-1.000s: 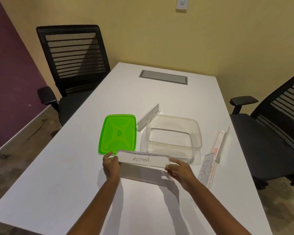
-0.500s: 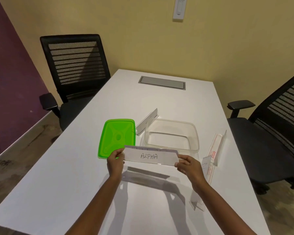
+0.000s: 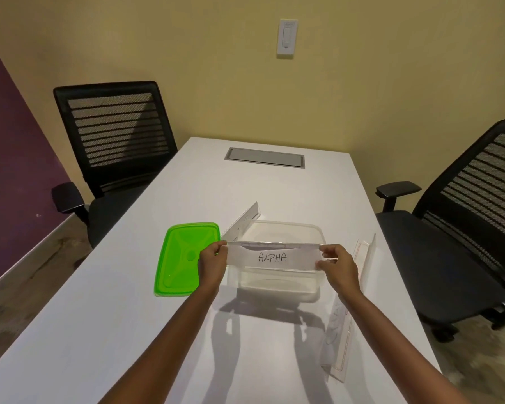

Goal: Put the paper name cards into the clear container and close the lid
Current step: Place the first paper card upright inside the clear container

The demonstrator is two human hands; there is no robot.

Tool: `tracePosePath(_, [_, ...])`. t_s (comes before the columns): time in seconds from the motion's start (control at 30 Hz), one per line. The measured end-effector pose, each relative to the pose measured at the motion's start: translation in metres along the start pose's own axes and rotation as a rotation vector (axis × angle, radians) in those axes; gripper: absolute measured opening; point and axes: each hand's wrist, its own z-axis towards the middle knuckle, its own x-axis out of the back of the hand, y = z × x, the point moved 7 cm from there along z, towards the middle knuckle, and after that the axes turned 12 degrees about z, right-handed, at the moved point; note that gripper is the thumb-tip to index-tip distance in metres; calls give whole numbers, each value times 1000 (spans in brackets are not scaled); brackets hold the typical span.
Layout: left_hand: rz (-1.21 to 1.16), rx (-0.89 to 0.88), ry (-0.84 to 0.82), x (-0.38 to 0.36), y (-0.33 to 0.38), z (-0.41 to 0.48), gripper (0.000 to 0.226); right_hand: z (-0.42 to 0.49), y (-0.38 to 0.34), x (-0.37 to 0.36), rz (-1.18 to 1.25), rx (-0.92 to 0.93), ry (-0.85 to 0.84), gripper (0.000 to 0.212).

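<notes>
Head cam has us holding the ALPHA name card (image 3: pixel 271 258) level, lettering facing us, over the near side of the clear container (image 3: pixel 286 224). We can't tell if the card's bottom edge touches the rim or hangs just above it. Our left hand (image 3: pixel 212 262) pinches the card's 9 o'clock end, thumb and fingers curled onto it. Our right hand (image 3: pixel 340 265) pinches the 3 o'clock end the same way. The card looks like it sits in a clear sleeve, fwiw.

The container stands open-topped on the white table (image 3: pixel 129 330). The green lid (image 3: pixel 184 258) lies flat just beside it at 9 o'clock, with our left hand overlapping its edge in view.

A 2nd name card (image 3: pixel 241 223) stands at the container's 11 o'clock corner, writing too small to read. At 3 o'clock a red-edged holder (image 3: pixel 365 252) lies just beyond our right hand. At 5 o'clock another clear holder (image 3: pixel 337 339) lies nearer us, with scribble we can't make out.

Further out, a grey hatch (image 3: pixel 265 157) is set into the table at 12 o'clock. We've also got a black mesh chair (image 3: pixel 114 135) at 10 o'clock, a 2nd chair (image 3: pixel 464 228) at 3 o'clock, and a white wall switch (image 3: pixel 287 37) up at 12.
</notes>
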Motion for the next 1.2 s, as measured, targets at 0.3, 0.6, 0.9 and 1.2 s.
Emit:
tracePosePath(0.3, [94, 0, -101, -41, 33, 24, 37, 48, -5, -6, -90, -117, -62, 34])
tracePosePath(0.6, [261, 45, -186, -80, 30, 52, 35, 81, 26, -20, -181, -239, -50, 39])
tracePosePath(0.9, [442, 92, -254, -122, 0, 79, 17, 113, 63, -48, -371, -308, -114, 16])
tracePosePath(1.2, [501, 130, -289, -138, -17, 79, 49, 117, 62, -63, -468, -260, -126, 41])
